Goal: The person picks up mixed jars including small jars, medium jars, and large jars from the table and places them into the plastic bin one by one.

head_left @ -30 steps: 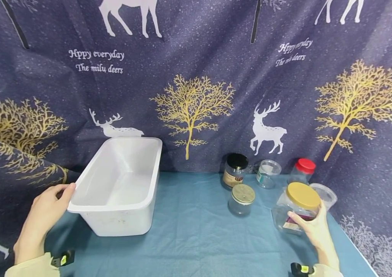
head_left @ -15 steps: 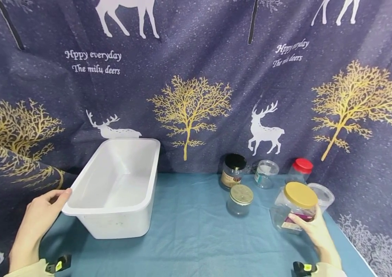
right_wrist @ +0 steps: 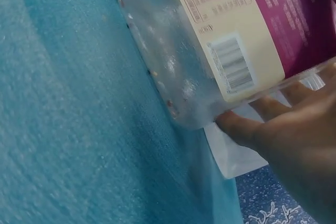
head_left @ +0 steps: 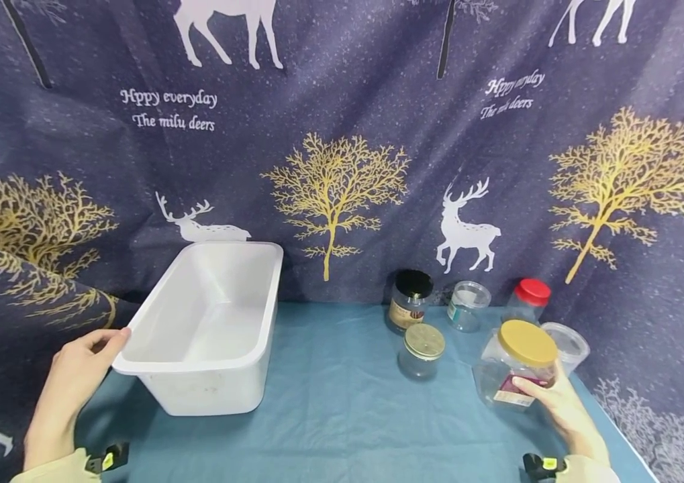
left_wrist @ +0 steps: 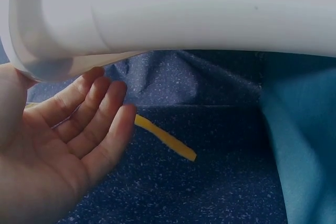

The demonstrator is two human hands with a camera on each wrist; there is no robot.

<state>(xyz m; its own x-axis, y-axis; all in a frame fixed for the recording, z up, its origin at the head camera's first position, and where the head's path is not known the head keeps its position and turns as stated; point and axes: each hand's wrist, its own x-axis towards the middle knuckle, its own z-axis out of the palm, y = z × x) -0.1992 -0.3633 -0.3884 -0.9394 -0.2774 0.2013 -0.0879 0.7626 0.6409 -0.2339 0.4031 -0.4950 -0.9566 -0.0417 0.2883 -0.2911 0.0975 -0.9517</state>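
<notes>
At the left in the head view stands a white plastic tub (head_left: 209, 389). My left hand (head_left: 72, 382) holds its near-left corner, the thumb at the rim; in the left wrist view the fingers (left_wrist: 105, 124) bend beneath the edge. A large clear jar with a yellow lid (head_left: 527, 343) stands on the right side of the table. My right hand (head_left: 565, 406) grips it from the right, thumb across the maroon and cream label. The right wrist view shows the jar's base (right_wrist: 168, 66) at the cloth and fingers (right_wrist: 247, 129) along its side.
Behind the gripped jar are a red-lidded jar (head_left: 531, 294) and a clear container (head_left: 566, 343). Further left stand a black-lidded jar (head_left: 409, 305), a small clear jar (head_left: 467, 308) and a gold-lidded jar (head_left: 423, 345). A patterned curtain (head_left: 342, 87) hangs behind the blue tablecloth (head_left: 342, 416).
My right hand has shifted slightly right and lower on the yellow-lidded jar, its thumb now further across the label. The left hand keeps its hold; the tub and jars look unmoved.
</notes>
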